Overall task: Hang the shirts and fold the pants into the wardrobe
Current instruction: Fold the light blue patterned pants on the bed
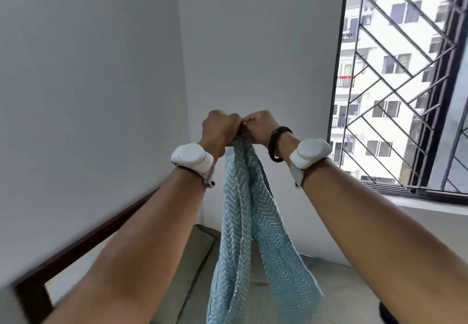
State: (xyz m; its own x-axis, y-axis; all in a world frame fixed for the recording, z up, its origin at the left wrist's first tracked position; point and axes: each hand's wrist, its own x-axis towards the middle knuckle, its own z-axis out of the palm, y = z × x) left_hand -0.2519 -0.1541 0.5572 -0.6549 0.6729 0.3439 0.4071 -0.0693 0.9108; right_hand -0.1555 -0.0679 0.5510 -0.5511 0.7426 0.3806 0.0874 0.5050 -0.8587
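I hold the blue patterned garment (249,222) up with my 2 hands, left hand (219,129) and right hand (258,127) fisted side by side on its top edge. Its long axis hangs straight down toward the bed (329,285).

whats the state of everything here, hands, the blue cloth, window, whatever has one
left hand: raised, closed on the top of the garment
right hand: raised, closed on the same top edge, touching the left hand
blue zigzag garment: held up, hanging down in two loose strips; shirt or pants cannot be told
window: barred by a dark metal grille; whether it is open cannot be told
mattress: lying flat below, bare
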